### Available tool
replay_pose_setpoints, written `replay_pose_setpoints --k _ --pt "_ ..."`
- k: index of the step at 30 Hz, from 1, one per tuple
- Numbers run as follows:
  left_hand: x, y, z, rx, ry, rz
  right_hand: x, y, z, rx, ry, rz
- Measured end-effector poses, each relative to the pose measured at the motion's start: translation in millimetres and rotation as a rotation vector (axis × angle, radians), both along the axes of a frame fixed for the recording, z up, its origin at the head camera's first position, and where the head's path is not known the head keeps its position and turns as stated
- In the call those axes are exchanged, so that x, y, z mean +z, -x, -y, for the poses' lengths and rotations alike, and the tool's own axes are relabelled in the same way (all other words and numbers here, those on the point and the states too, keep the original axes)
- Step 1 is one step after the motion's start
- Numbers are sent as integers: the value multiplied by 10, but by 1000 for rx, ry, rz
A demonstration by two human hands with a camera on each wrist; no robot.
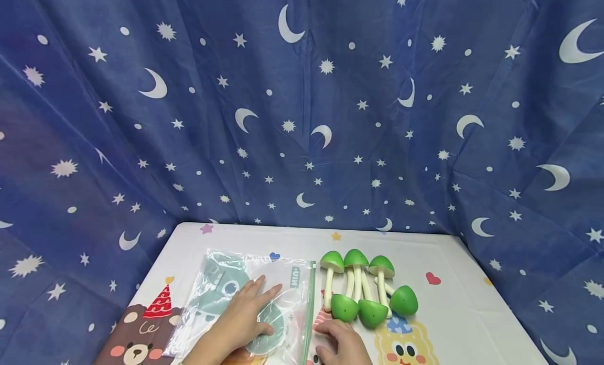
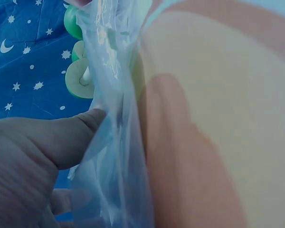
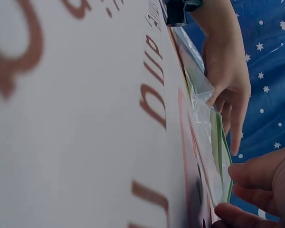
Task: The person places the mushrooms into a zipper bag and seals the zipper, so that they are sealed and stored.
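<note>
A clear plastic zip bag point(image 1: 297, 323) with a printed blue-green character and a green zip strip lies flat on the table. My left hand point(image 1: 243, 315) rests on it with fingers spread. Beside the green strip is my right hand point(image 1: 343, 344), its fingers bent and thumb apart from the forefinger. In the right wrist view, fingertips point(image 3: 235, 173) of that hand are at the bag's green edge point(image 3: 223, 147); no firm pinch shows. Several green-capped toy mushrooms point(image 1: 373, 313) with white stems lie grouped just beyond the right hand. Part of them appears in the left wrist view, past the bag's film point(image 2: 116, 95).
The white tablecloth point(image 1: 453, 281) carries printed cartoons, including a bear point(image 1: 137, 339) at the left front and a yellow figure point(image 1: 408, 346) at the right front. A blue curtain point(image 1: 302, 118) with moons and stars hangs behind and at both sides.
</note>
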State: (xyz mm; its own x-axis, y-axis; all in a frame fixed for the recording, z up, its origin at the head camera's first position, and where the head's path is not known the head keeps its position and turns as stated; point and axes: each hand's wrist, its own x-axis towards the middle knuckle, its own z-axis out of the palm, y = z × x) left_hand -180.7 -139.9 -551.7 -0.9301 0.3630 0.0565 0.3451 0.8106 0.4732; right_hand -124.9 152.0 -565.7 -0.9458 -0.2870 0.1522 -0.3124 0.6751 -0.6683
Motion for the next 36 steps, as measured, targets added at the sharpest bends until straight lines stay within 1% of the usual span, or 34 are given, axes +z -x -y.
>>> replay_pose_setpoints --k 2,8,13,17,21,25,28,36 --pt "4 -2 7 -14 3 -6 -28 8 9 12 -25 -27" --pt "0 -4 22 -45 31 -27 -78 36 42 50 -97 -45" --pt "11 -10 21 -42 40 -28 -95 42 59 44 -97 -25" --pt "26 -15 16 -38 35 -14 -111 38 96 -5 -64 -18" --pt "33 -15 19 -33 19 2 -124 26 162 -90 -34 -42" --pt "38 -8 24 -35 2 -9 -130 12 223 -157 -22 -90" --pt "37 -6 26 -35 1 -20 -139 10 248 -177 -18 -110" --pt "20 -18 22 -23 8 -17 -138 3 309 -224 21 -22"
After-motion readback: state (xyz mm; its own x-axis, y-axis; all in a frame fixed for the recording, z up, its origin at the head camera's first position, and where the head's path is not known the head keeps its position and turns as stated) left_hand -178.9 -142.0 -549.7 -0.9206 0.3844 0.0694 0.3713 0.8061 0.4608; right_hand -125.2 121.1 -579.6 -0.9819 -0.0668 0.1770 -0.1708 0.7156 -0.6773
